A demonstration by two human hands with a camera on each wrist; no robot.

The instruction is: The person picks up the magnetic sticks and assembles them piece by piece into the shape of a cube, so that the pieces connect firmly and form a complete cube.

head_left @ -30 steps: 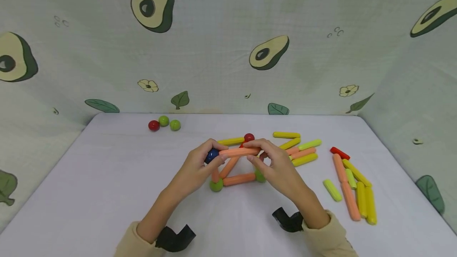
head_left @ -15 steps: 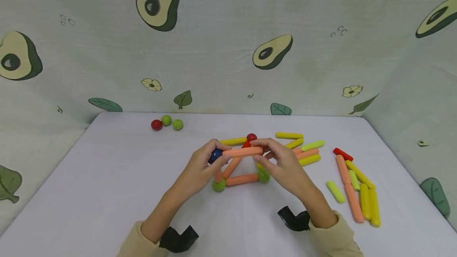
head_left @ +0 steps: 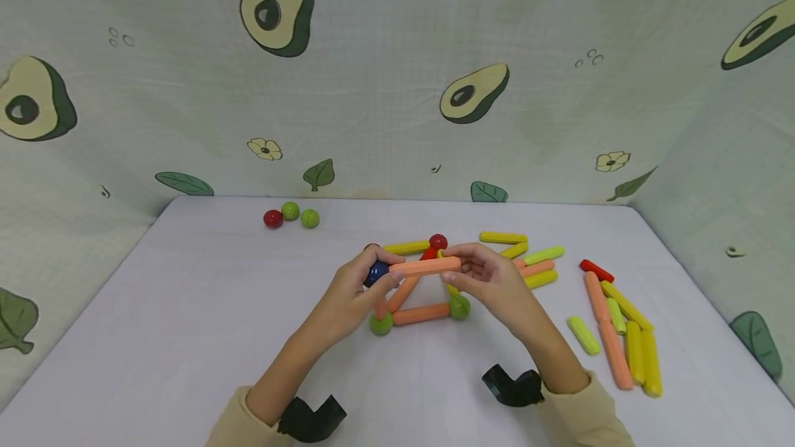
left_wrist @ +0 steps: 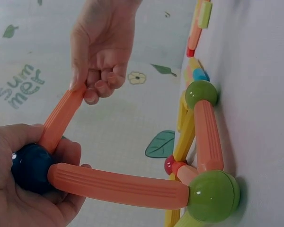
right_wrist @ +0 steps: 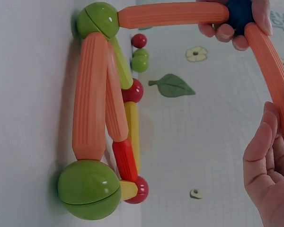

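In the head view my left hand (head_left: 341, 299) grips a dark blue ball (head_left: 376, 274) between thumb and fingers. An orange stick (head_left: 422, 267) runs from that ball toward my right hand (head_left: 499, 292), whose thumb and fingertips pinch its far end. Below the ball, a second orange stick (left_wrist: 118, 186) rises from a green ball (left_wrist: 213, 196), as the left wrist view shows. That green ball is a corner of a frame lying on the table, with an orange front stick (head_left: 421, 314), another green ball (head_left: 459, 307) and a red ball (head_left: 437, 241) behind. My hands hide part of the frame.
Loose yellow, orange and light green sticks (head_left: 540, 279) lie right of the frame. Farther right is another group with a red stick (head_left: 597, 270), long orange sticks (head_left: 613, 354) and yellow sticks (head_left: 651, 363). One red ball (head_left: 273, 219) and two green balls (head_left: 310, 218) sit at the back left.
My right fingers have shifted slightly toward the far end of the orange stick, baring more of it. My left hand still holds the blue ball. The head view has moved a little.
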